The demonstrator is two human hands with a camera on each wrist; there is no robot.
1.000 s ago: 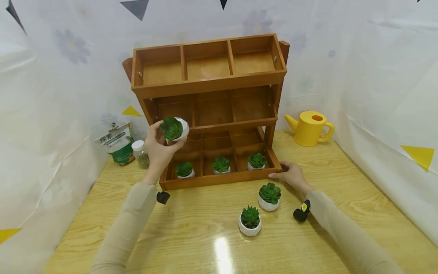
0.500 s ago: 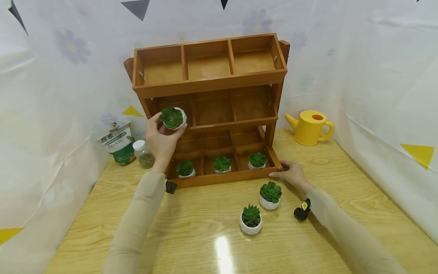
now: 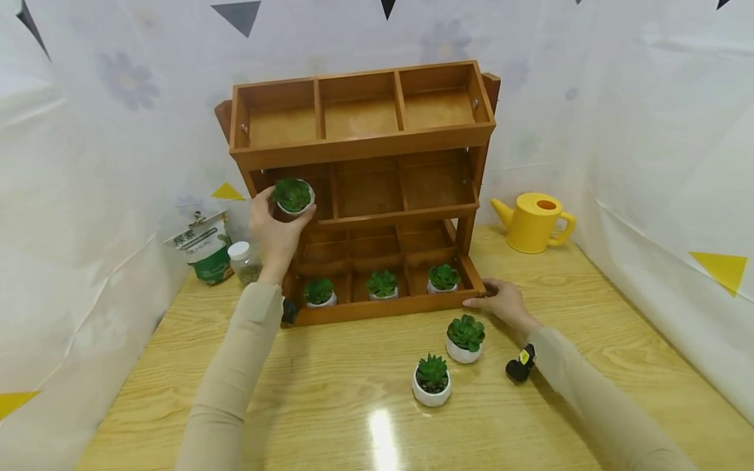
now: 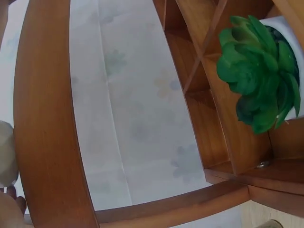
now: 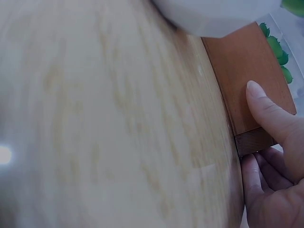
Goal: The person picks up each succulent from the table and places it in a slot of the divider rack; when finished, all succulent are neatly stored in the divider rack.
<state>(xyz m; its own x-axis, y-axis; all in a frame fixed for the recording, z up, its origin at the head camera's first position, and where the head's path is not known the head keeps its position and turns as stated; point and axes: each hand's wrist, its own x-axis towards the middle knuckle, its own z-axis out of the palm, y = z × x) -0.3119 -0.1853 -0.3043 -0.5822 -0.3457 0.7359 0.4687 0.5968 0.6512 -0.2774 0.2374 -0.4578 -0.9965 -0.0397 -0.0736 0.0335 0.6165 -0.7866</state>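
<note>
My left hand point(image 3: 274, 229) grips a white-potted succulent point(image 3: 292, 195) between thumb and fingers, in front of the left compartment of the middle tier of a wooden plant shelf point(image 3: 362, 149). Whether the pot touches the tier I cannot tell. At the left wrist view's left edge, part of the white pot point(image 4: 6, 154) shows beside a wooden board. My right hand point(image 3: 501, 303) holds the right front corner of the bottom tier. In the right wrist view, its thumb point(image 5: 268, 109) lies on the front board point(image 5: 247, 71) and its fingers bend at the end.
The bottom tier holds a left succulent point(image 3: 319, 292), a middle one point(image 3: 382, 285) and a right one point(image 3: 443, 278). Two more, a rounded succulent point(image 3: 465, 337) and a spiky one point(image 3: 432, 381), stand on the table. A yellow watering can point(image 3: 533, 222), jar point(image 3: 244, 263) and green-white bag point(image 3: 206, 252) stand behind.
My left hand has risen with the succulent to the middle tier's left compartment, and the pot has turned more upright. The right hand keeps its place on the corner.
</note>
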